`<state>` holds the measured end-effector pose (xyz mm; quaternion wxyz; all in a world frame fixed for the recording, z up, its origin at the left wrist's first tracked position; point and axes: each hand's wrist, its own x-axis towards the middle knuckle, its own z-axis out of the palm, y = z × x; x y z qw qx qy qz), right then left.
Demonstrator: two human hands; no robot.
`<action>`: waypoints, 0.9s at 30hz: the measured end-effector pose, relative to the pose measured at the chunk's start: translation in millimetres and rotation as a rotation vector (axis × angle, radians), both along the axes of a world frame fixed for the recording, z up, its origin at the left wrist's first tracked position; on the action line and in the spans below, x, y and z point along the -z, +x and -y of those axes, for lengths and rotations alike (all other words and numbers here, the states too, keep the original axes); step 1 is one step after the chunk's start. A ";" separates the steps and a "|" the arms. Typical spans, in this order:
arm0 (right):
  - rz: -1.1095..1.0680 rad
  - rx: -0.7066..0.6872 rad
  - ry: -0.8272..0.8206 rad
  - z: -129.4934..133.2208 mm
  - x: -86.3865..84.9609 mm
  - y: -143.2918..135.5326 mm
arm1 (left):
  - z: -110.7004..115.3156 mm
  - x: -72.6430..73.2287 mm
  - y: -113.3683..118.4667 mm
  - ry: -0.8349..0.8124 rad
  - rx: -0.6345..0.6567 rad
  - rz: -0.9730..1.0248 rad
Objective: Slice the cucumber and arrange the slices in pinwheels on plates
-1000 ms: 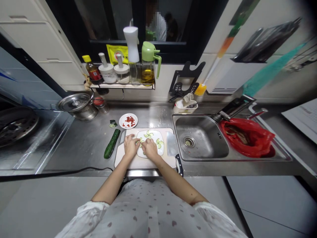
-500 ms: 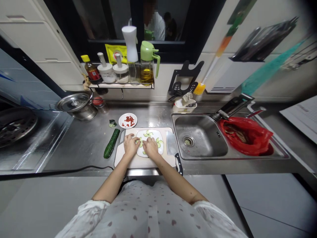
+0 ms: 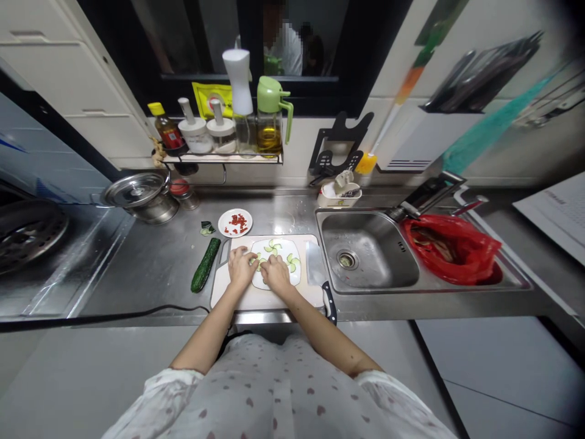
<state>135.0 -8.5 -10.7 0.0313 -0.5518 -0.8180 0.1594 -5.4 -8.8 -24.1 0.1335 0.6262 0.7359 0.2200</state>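
Observation:
A white plate (image 3: 287, 280) lies on the cutting board (image 3: 256, 300), with thin green-edged slices (image 3: 273, 247) set in curved clusters at its top and right. My left hand (image 3: 242, 266) is at the plate's left edge, thumb and fingertips closed on a slice. My right hand (image 3: 275, 274) reaches over the lower middle of the plate, its fingers bent together; what they hold, if anything, is hidden. A cleaver (image 3: 315, 263) rests flat on the board's right side, its black handle towards me. Left of the board lies a green cucumber (image 3: 205, 265).
Behind the board are a small plate of red pieces (image 3: 235, 224) and some dark green peel (image 3: 207, 228). A sink (image 3: 370, 256) with a red bag (image 3: 452, 250) is at the right. A steel pot (image 3: 139, 194) stands at the left, near a shelf of bottles (image 3: 223, 158).
My right hand has shifted slightly left and down over the plate, with its fingers drawn closer together. My left hand has stayed almost still. The whole view has moved very slightly.

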 end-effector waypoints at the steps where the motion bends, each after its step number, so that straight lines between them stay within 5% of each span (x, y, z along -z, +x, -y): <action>1: 0.001 0.000 0.001 0.1 -0.1 0.4 | 0.1 0.0 0.1 0.001 0.000 0.000; 12: -0.128 0.043 0.109 10.7 -8.4 17.5 | -2.4 4.2 0.0 0.046 -0.007 0.106; 19: -0.372 0.194 0.195 28.8 -4.3 65.9 | -7.6 5.0 -6.4 0.157 -0.199 0.314; 27: -0.492 0.307 0.274 39.6 3.7 104.1 | -48.6 8.7 -52.3 0.204 -0.405 0.456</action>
